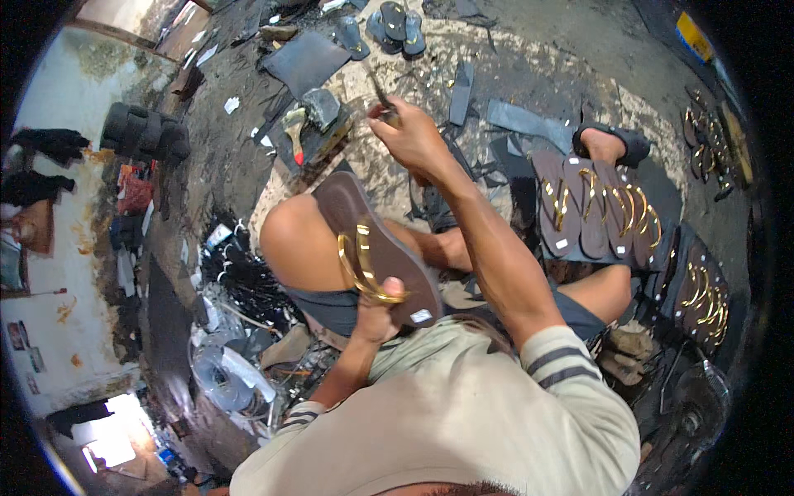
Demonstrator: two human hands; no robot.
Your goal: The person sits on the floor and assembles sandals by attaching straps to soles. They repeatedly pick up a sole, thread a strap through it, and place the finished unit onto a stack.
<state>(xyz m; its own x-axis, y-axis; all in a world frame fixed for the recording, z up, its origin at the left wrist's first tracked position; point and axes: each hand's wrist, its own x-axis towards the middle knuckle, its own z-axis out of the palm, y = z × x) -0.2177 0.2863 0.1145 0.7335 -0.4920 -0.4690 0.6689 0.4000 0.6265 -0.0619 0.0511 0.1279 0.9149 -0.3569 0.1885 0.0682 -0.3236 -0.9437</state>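
Across my raised left thigh lies a dark brown sandal (409, 273) with shiny gold straps and a small white label near one end of its sole. My left hand (376, 321) grips it near the label, thumb over the gold strap. Farther out, my right hand (409, 136) is closed around a thin, dark, pointed tool (380, 93); its exact kind is too small to make out. This hand is apart from the sandal, above the littered floor. Beyond the sandal, a paint brush (294, 131) with a red handle tip rests beside a dark grey block (321, 107).
On my right, several matching brown sandals (591, 207) lie in a row, with more gold-strapped sandals (699, 302) behind. Black sandals (397, 29) and a dark sheet (306, 63) lie ahead. A clear plastic roll (227, 376) sits at left, near a stained wall (62, 331).
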